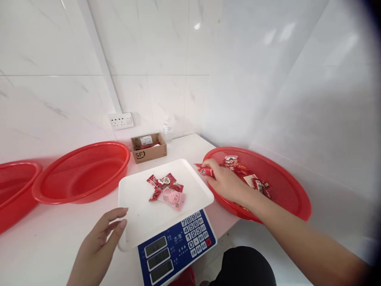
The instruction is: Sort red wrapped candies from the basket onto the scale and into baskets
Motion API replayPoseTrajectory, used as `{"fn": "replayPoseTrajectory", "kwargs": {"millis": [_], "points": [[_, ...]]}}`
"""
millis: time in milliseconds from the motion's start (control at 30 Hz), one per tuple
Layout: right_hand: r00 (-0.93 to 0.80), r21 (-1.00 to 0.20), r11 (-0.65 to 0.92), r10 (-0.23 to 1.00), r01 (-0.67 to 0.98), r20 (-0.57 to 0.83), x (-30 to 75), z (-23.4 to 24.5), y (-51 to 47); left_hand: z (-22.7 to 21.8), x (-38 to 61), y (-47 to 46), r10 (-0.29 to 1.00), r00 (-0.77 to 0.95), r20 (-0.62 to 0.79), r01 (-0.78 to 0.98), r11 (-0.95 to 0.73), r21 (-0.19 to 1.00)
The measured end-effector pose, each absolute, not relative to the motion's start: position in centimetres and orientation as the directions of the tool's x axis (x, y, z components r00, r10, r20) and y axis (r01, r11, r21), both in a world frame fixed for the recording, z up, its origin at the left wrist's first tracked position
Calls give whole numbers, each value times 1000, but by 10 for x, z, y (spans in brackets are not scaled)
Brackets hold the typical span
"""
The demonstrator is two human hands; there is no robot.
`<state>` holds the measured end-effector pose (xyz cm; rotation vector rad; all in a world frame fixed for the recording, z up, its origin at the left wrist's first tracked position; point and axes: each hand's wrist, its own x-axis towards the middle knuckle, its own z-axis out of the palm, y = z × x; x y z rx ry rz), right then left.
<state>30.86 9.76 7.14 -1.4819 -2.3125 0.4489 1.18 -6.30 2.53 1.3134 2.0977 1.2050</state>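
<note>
Grasping a glossy red wrapped snack [207, 171], the right hand [222, 182] is between the perforated plastic basket [287, 190] and the smooth white tray [135, 198] with crinkled packets [163, 181]; the left hand [101, 240], unclenched, is beside the tray, contact unclear.

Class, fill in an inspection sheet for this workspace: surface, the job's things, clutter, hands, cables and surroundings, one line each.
Surface: white tabletop bearing a scale topped by a white tray.
Job's things: wrapped packets lie together on the tray; others lie in the right-hand red basket.
Clutter: cardboard box and clear plastic bottle behind; two red baskets at left.
Hands: left hand open at the tray's left edge, contact unclear; right hand grips a red packet.
Cables: nothing seen.
Surroundings: pale tiled wall with a socket panel.
</note>
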Motion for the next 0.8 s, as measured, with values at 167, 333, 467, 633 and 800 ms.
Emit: {"fn": "replayPoseTrajectory", "kwargs": {"millis": [167, 333, 467, 633, 800], "points": [[-686, -347, 710, 695, 612, 213, 247, 57, 77, 37, 28, -67, 878, -468, 103, 485, 158, 860], [-766, -269, 775, 622, 573, 162, 220, 41, 71, 41, 23, -75, 872, -479, 105, 502, 174, 847], [-781, -468, 745, 603, 476, 165, 236, 49, 57, 32, 10, -80, 870, -481, 106, 517, 184, 836], [-512, -558, 536, 831, 633, 218, 295, 48, 49, 25, 1, -74, 889, -444, 107, 586, 197, 786], [-160, -508, 236, 969, 828, 189, 350, 13, 50, 53, 21, -79, 929, -281, 241, 695, 24, 718]]}}
